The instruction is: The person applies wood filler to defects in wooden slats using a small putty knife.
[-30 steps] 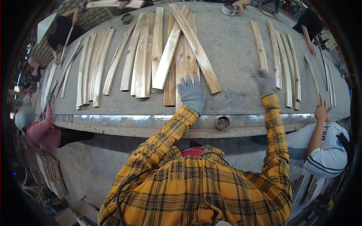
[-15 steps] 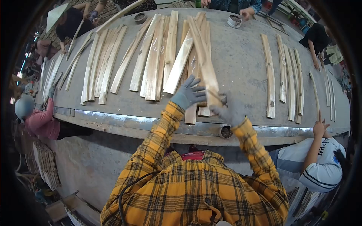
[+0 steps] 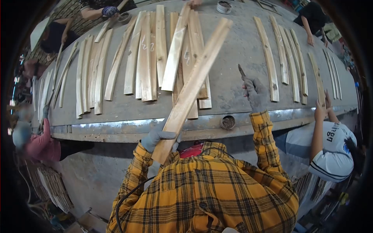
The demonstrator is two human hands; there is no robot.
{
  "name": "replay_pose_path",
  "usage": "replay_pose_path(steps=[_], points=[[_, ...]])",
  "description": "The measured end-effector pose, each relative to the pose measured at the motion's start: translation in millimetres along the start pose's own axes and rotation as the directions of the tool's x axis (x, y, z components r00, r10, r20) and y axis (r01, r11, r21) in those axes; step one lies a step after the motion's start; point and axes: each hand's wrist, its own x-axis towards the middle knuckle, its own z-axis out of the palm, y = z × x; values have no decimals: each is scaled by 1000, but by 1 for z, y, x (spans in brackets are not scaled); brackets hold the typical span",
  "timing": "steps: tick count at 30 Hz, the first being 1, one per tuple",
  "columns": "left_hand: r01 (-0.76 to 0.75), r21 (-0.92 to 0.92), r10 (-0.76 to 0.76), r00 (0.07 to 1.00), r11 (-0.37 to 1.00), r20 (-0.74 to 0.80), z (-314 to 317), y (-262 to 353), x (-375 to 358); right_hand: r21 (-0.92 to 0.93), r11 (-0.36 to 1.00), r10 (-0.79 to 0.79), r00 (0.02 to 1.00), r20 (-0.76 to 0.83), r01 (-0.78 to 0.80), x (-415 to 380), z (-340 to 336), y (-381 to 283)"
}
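Gripping the near end of a wooden slat [image 3: 193, 83], the left hand [image 3: 157, 140] has its fingers clamped on it; the slat slants out over other slats [image 3: 145, 58] on the worktop [image 3: 231, 90]. The right hand [image 3: 255, 93] has its fingers closed around a thin dark blade [image 3: 241, 70], apart from the slat. A round cup [image 3: 227, 122] at the near edge holds dark matter, as does a far tin [image 3: 224, 7]. Half a second ago, the right hand was at the slat's near end.
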Motion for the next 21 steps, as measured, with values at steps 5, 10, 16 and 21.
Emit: replay_pose_path(steps=[5, 10, 16, 21], points=[[207, 210, -201, 978, 955, -53, 2, -5, 24, -190, 977, -94, 996, 13, 94, 1, 6, 52], [260, 195, -238, 962, 946, -131, 8, 0, 25, -358, 868, -334, 938, 89, 343, 14, 14, 73], [247, 249, -218, 966, 937, -137, 11, -2, 28, -719, 629, -135, 952, 273, 296, 23, 25, 83], [269, 182, -246, 959, 946, -138, 21, 1, 27, -805, 431, -316, 904, 289, 408, 14, 21, 83]])
